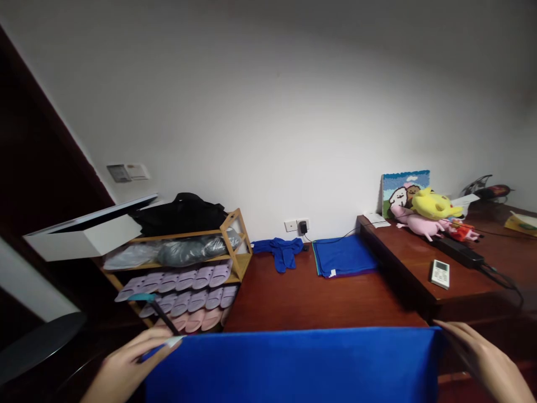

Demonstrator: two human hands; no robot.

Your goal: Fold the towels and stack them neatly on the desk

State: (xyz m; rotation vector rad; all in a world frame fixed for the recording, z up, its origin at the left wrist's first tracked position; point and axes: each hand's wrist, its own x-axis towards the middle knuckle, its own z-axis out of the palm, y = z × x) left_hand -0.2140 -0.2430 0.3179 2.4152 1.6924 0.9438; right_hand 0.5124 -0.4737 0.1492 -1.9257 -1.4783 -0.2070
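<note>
A blue cloth [293, 364] hangs stretched between my two hands at the bottom of the view, its top edge nearly straight. My left hand [136, 358] pinches the upper left corner, where a small white tag shows by the fingertips. At the upper right corner, my right hand [482, 355] has its fingers closed on the edge. Beyond the cloth, a flat folded stack of blue cloths [346, 254] lies on the low brown table [310, 305] against the wall. A crumpled blue cloth [283, 254] lies left of that stack.
A wooden rack [235, 246] with lilac and pink slippers [201, 299] stands left, bearing a black bag [184, 212] and white box [96, 235]. Plush toys [434, 204], a power adapter [459, 252] and a white remote [440, 274] rest on the higher desk [403, 252] right.
</note>
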